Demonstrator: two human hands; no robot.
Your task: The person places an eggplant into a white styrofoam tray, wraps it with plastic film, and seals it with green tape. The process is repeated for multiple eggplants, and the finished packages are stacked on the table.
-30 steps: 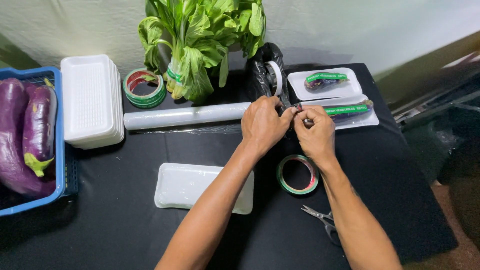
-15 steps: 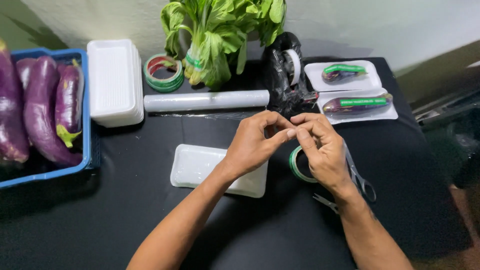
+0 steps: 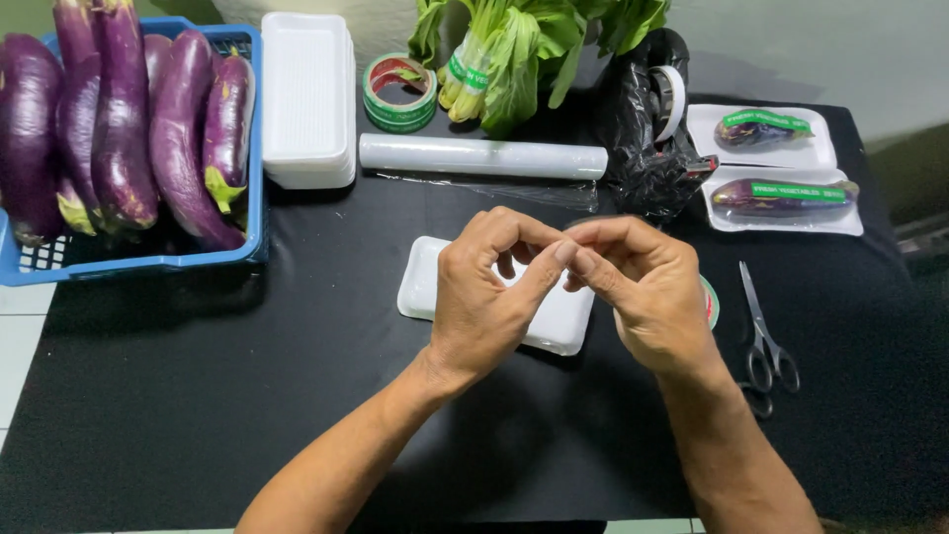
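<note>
left hand (image 3: pixel 484 302): hovering over the tray, fingers curled, thumb and forefinger pinching toward the right hand's fingertips; what it is gripping, if anything, is too small to tell.
right hand (image 3: pixel 643 287): fingers bent, tips meeting the left hand's at the middle; grip contents not visible either.
tray (image 3: pixel 420 287): white foam, empty, lying on the desk right under both hands, partly hidden by them.
tape roll (image 3: pixel 710 302): green, peeking out just behind the right hand, on the desk.
scissors (image 3: pixel 763 331): lying just right of the right hand, closed.
film roll (image 3: pixel 482 156): lying across the desk beyond the hands.
packed trays (image 3: pixel 781 168): two wrapped eggplants with green labels, far right.
basket (image 3: pixel 148 259): blue, holding loose eggplants (image 3: pixel 119 109), far left.
tray stack (image 3: pixel 306 94): white, beside the basket.
greens (image 3: pixel 514 49): at the back, next to a second tape roll (image 3: pixel 398 92).
desk (image 3: pixel 247 396): covered in black.
</note>
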